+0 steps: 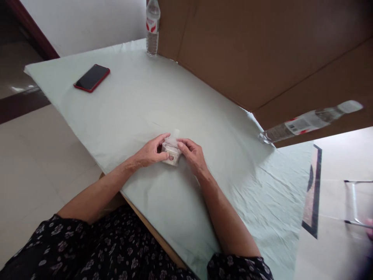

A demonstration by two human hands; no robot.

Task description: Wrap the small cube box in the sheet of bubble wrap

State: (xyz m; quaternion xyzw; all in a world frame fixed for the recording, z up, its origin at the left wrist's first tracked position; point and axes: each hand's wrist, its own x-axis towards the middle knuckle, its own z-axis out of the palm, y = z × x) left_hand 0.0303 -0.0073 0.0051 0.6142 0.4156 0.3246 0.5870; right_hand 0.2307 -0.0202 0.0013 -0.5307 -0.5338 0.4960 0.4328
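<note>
My left hand (148, 153) grips the small white packet (173, 150) at 9 o'clock. My right hand (195, 156) pinches its 2 o'clock edge.

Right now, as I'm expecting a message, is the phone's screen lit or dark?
Dark. The phone lies face up on the pale green cloth, its screen black with nothing visibly lit.

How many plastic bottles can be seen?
2: left bottle at the left edge of the cardboard, right bottle in front of its right part. Others may hide behind.
</note>
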